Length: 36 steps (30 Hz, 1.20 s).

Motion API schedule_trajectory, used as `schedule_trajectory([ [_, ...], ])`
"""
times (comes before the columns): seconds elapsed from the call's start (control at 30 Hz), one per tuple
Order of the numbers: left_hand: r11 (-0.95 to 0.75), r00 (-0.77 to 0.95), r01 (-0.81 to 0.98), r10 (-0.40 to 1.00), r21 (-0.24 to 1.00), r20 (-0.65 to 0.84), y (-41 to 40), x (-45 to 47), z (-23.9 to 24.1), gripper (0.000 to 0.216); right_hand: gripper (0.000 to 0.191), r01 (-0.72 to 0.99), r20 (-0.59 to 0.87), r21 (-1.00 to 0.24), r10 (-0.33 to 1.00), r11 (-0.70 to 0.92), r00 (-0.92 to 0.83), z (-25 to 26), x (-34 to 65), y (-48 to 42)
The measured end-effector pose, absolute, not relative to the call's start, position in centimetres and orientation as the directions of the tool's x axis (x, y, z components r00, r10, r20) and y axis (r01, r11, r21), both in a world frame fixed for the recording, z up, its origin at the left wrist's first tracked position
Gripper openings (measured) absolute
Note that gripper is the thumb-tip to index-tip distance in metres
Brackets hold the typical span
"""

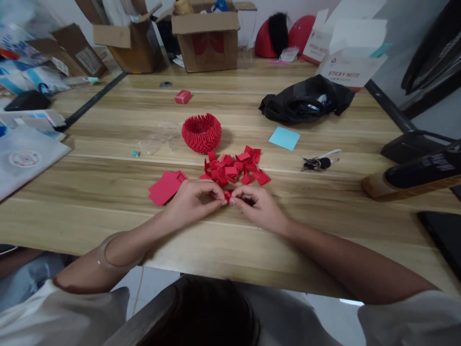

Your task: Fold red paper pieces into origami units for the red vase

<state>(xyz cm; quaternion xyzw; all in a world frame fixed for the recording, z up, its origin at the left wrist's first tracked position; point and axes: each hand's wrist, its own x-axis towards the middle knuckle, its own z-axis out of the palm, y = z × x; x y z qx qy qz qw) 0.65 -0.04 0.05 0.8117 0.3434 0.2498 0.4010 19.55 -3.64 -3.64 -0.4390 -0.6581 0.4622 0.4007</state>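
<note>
Between my two hands is a small folded piece of red paper point(227, 196), pinched from both sides. My left hand point(196, 199) has its thumb and forefinger closed on the left side of it. On the right side, my right hand point(257, 204) grips it the same way. Just beyond the fingertips lies a loose heap of folded red paper pieces point(230, 170). Flat red paper sheets point(162, 189) lie beside my left hand. Behind the heap stands a round red bowl point(201, 134) built of many folded paper pieces.
A blue paper sheet point(284, 138), keys point(319, 162) and a black bag point(306, 101) lie to the right. A bottle point(414, 175) is at the far right. Cardboard boxes point(207, 45) line the back, with a small red block point(183, 96) before them.
</note>
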Motion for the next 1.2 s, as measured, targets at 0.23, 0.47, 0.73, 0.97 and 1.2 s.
schedule_trajectory([
  [0.23, -0.449, 0.632, 0.344, 0.76, 0.825, 0.151, -0.19, 0.65, -0.19, 0.01, 0.008, 0.231, 0.121, -0.954, 0.949, 0.192, -0.29, -3.48, 19.6, -3.61],
  [0.47, -0.391, 0.626, 0.283, 0.767, 0.876, 0.14, -0.43, 0.79, -0.13, 0.015, 0.009, 0.232, 0.102, -0.957, 0.952, 0.173, -0.289, -3.57, 19.52, -3.64],
  [0.73, -0.385, 0.646, 0.361, 0.76, 0.85, 0.07, -0.47, 0.71, 0.33, 0.01, 0.007, 0.229, 0.106, -0.957, 0.95, 0.177, -0.293, -3.66, 19.6, -3.57],
  [0.97, -0.378, 0.639, 0.376, 0.767, 0.846, 0.059, -0.53, 0.75, 0.37, 0.011, 0.007, 0.212, 0.097, -0.964, 0.953, 0.162, -0.287, -3.29, 19.56, -3.63],
  [1.2, -0.326, 0.622, 0.345, 0.782, 0.88, 0.046, -0.54, 0.68, 0.18, 0.011, 0.009, 0.203, 0.087, -0.968, 0.951, 0.151, -0.296, -2.95, 19.58, -3.73],
])
